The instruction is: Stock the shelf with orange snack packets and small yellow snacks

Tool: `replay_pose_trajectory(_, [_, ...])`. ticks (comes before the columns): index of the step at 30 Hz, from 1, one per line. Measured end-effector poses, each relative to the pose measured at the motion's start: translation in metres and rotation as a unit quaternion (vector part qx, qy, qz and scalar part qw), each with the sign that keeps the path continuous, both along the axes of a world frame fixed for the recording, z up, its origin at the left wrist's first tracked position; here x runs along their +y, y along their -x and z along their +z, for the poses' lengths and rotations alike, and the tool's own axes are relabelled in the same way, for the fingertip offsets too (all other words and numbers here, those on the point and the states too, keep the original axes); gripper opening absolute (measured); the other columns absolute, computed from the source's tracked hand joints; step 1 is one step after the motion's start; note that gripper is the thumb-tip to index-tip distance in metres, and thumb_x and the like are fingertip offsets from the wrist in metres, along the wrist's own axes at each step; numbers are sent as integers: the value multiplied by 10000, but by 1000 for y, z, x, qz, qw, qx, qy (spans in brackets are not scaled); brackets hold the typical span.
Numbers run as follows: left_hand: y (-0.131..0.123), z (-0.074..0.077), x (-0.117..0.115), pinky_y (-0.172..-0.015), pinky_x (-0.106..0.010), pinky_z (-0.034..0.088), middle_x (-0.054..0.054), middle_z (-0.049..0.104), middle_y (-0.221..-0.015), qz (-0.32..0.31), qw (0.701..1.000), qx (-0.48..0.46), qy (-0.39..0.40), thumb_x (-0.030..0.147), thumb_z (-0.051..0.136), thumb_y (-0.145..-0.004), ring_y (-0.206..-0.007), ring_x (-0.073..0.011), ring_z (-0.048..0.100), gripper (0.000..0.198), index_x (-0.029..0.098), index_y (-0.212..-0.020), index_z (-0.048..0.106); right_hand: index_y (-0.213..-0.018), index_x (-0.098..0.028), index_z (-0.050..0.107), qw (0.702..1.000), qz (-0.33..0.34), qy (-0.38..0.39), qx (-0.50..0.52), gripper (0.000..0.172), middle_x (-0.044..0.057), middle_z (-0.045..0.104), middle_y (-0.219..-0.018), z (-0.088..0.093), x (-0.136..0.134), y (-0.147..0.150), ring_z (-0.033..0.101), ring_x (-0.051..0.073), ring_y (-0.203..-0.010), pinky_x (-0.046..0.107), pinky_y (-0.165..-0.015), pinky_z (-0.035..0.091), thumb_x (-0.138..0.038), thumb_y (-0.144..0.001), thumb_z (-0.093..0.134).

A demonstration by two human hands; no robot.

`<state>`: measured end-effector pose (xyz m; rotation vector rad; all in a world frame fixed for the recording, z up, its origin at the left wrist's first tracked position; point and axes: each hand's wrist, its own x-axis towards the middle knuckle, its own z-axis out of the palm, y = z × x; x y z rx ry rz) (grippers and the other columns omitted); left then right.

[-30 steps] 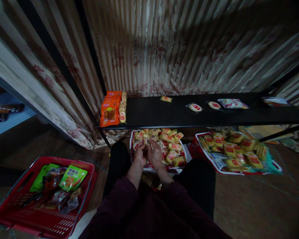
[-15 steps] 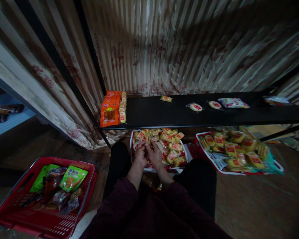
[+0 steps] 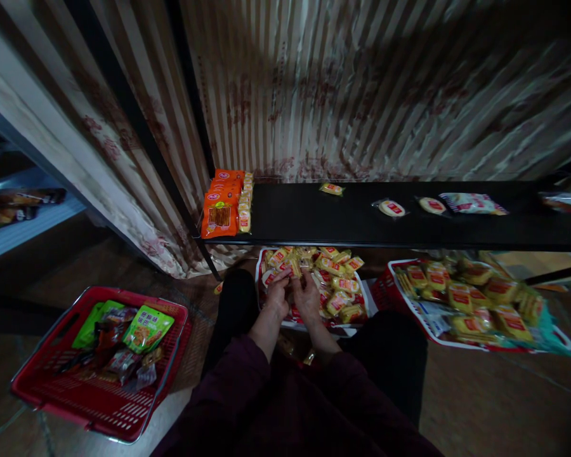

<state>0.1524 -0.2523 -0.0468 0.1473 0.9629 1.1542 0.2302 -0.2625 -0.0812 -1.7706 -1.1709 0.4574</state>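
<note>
My left hand (image 3: pixel 276 296) and my right hand (image 3: pixel 307 298) are close together over a red, white-rimmed basket (image 3: pixel 259 260) between my knees. Their fingertips are closed around a small yellow wrapped cracker packet (image 3: pixel 293 266), which they hold jointly. Under and around them, the basket is heaped with similar packets (image 3: pixel 345 285) bearing red labels. My fingers cover part of the held packet, and the far rim of the basket lies beneath the shelf.
Above the basket runs a black shelf (image 3: pixel 295 219). Orange snack bags (image 3: pixel 220 212) and a row of yellow packets (image 3: pixel 244 212) stand at its left end; a few loose packs lie farther right. Red baskets of snacks flank me: one left (image 3: pixel 99 416), one right (image 3: pixel 385 289).
The view has turned slightly left, so the shelf and baskets appear farther right. Both hands stay over the middle basket, and the held packet now shows more of its labelled face.
</note>
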Motion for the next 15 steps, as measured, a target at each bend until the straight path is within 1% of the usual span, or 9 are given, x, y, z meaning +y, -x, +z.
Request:
replay_pose_trajectory(5, [-1, -4, 5, -792, -251, 476, -56, 720, -894, 0, 1000, 25, -8, 8, 547, -649, -778, -130, 630, 303, 171, -848, 709, -1175, -146, 596, 999, -16, 11, 37, 517, 150, 662, -1116, 0, 1, 0, 604, 261, -1013, 416, -893, 455, -474, -817, 415])
replay_pose_trajectory(8, [-4, -5, 7, -833, -248, 463, -52, 714, -940, 6, 999, 41, -16, 3, 543, -649, -855, -131, 630, 311, 174, -847, 711, -1164, -156, 601, 998, -26, 1, 51, 505, 146, 654, -1138, 1, 2, -2, 589, 264, -1042, 422, -906, 447, -473, -814, 422])
replay_pose_trajectory(12, [-10, -1, 8, -898, -258, 439, -58, 708, -955, 33, 998, 43, -29, -29, 557, -629, -951, -141, 622, 302, 179, -795, 699, -1165, -156, 599, 997, -26, -15, 71, 508, 144, 650, -1141, 4, 2, -7, 581, 266, -1048, 430, -917, 438, -475, -813, 419])
replay_pose_trajectory(15, [-15, 4, 9, -907, -258, 432, -62, 705, -928, 46, 997, 41, -39, -50, 570, -608, -961, -143, 619, 304, 175, -775, 687, -1162, -139, 599, 994, -28, -7, 106, 529, 157, 656, -1115, 4, 4, -10, 593, 268, -1025, 433, -911, 443, -485, -807, 416])
